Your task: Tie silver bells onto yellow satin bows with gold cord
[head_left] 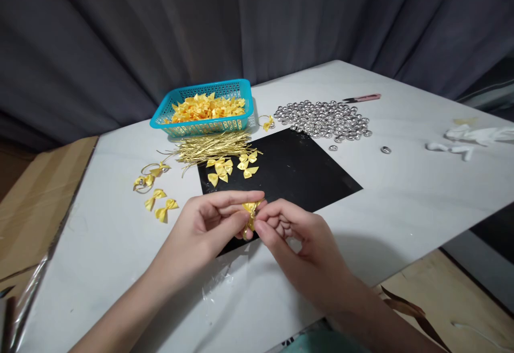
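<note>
Between my hands, over the near part of a black mat (297, 173), is a yellow ribbon bow (251, 208) with a gold wire tie along it. My left hand (219, 216) pinches the bow between thumb and fingers. The fingers of my right hand (295, 230) are closed at the bow's right side, apparently on the gold tie; the exact grip is hidden. Just beyond, several loose yellow bows (220, 168) lie on the mat beside a heap of gold wire ties (214, 147). To the left, bows with looped ties and silver bells (143, 181) rest on the white table.
A blue basket (160, 114) of yellow bows stands at the back. Right of it are a pile of silver bells (325, 120), a pink-handled cutter (363, 98) and crumpled white pieces (477, 136). Cardboard (40, 192) lies past the table's left edge; a dark curtain (281, 21) hangs behind.
</note>
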Demonstrator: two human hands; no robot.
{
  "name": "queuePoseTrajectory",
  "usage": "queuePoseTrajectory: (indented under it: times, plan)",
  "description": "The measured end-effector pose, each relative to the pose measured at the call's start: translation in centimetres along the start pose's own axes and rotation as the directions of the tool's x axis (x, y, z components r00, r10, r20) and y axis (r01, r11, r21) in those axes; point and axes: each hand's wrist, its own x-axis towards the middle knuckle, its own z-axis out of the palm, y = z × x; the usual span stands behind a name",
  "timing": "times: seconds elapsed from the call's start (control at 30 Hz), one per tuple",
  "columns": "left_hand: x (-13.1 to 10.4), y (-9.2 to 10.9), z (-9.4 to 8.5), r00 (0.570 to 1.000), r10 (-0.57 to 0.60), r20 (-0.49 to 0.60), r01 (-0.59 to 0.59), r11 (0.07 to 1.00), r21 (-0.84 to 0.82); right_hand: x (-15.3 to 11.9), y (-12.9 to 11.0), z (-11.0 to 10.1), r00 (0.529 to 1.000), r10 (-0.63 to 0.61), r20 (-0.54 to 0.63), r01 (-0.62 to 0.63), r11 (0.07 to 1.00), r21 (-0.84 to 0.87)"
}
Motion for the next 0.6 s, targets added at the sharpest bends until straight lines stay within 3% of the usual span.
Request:
queuePoseTrajectory:
  times: [0.2,0.37,0.47,0.6]
  plan:
    - [0.5,0.2,-0.1,1.0,-0.015,0.007,0.015,1.0,-0.022,-0.1,0.3,-0.4,0.998,-0.039,-0.052,0.037,0.999,-0.039]
    - [2.1,-0.4,-0.9,0.999,-0.023,-0.039,0.026,0.997,0.068,0.2,1.2,-2.1,0.945,-0.108,-0.307,0.148,0.983,0.111]
    - [3.3,-1.2,-1.8,0.996,-0.065,-0.056,0.072,0.986,0.147,0.9,1.2,-4.5,0.854,-0.102,-0.509,0.219,0.96,0.174]
    - [4.5,-2.3,-3.1,0.995,-0.077,-0.055,0.085,0.984,0.157,1.8,0.8,-8.9,0.608,-0.147,-0.78,0.412,0.898,0.153]
